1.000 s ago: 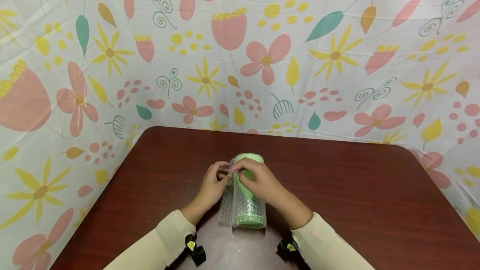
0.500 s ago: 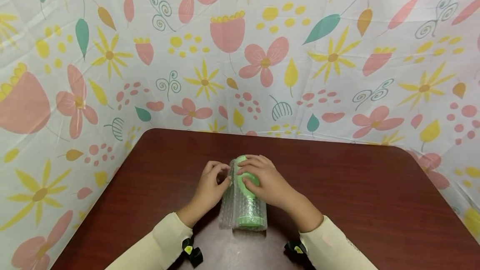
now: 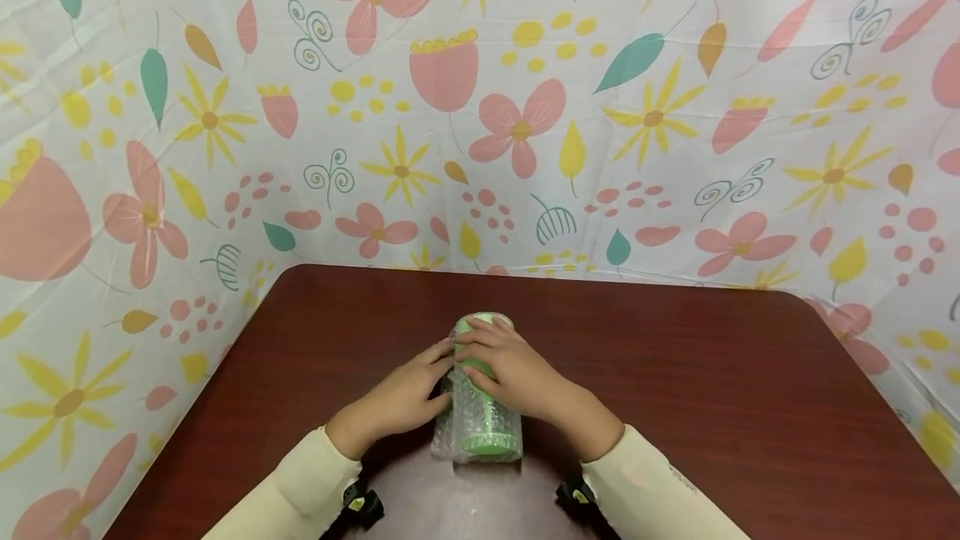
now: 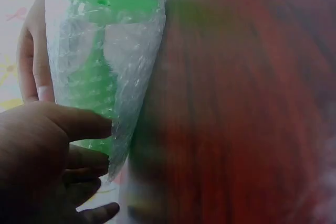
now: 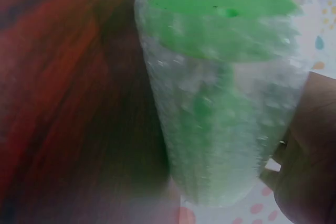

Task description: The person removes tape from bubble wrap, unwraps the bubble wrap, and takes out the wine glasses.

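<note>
A cylinder with green parts [image 3: 489, 442], wrapped in clear bubble wrap [image 3: 480, 417], lies on its side on the table. Through the wrap, the left wrist view shows a green disc [image 4: 113, 1] at one end and a narrower green part beyond it. My left hand [image 3: 401, 398] touches the left side of the bundle with extended fingers, near the overlapping wrap edge [image 3: 442, 438]. My right hand [image 3: 525, 373] rests over its upper part, fingers spread across the top. What exactly is inside is blurred by the wrap.
The dark red-brown wooden table [image 3: 675, 390] stretches around the bundle. Behind and to the left hangs a white cloth [image 3: 360, 257] printed with flowers and leaves, meeting the table's back edge.
The left hand's fingers, bent near the wrap edge before, now lie flatter against the bundle's side. My right hand went from fingertips at the left edge to resting across the top.
</note>
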A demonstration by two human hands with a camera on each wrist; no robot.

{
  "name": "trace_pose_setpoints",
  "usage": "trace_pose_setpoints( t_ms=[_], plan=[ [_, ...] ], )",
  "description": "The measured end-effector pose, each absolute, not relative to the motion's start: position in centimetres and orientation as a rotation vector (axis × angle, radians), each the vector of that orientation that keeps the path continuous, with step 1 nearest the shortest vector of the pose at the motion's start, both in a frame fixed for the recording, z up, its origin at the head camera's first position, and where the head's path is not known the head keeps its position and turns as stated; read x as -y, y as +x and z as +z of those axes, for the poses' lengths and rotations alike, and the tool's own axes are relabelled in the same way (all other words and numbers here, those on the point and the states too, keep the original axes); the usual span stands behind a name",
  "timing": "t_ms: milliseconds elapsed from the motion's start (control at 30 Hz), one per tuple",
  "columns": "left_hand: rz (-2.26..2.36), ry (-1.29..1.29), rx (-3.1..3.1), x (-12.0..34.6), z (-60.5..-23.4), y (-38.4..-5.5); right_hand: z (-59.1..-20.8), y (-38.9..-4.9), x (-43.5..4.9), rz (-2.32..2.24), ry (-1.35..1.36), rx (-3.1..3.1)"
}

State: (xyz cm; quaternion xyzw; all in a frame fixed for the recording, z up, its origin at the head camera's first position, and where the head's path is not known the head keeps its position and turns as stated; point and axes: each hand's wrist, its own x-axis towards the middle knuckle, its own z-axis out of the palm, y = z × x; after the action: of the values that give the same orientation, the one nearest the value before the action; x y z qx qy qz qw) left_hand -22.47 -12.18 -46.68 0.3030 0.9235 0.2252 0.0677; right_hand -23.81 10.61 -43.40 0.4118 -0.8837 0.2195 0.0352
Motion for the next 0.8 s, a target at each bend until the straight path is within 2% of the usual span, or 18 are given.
trace_pose_setpoints(
  t_ms=[800],
  plan=[
    [0.702,0.883,-2.736,10.9,-48.9,-27.5,-44.7,-27.9,-10.2,0.749,1.202,2.734]
  ],
)
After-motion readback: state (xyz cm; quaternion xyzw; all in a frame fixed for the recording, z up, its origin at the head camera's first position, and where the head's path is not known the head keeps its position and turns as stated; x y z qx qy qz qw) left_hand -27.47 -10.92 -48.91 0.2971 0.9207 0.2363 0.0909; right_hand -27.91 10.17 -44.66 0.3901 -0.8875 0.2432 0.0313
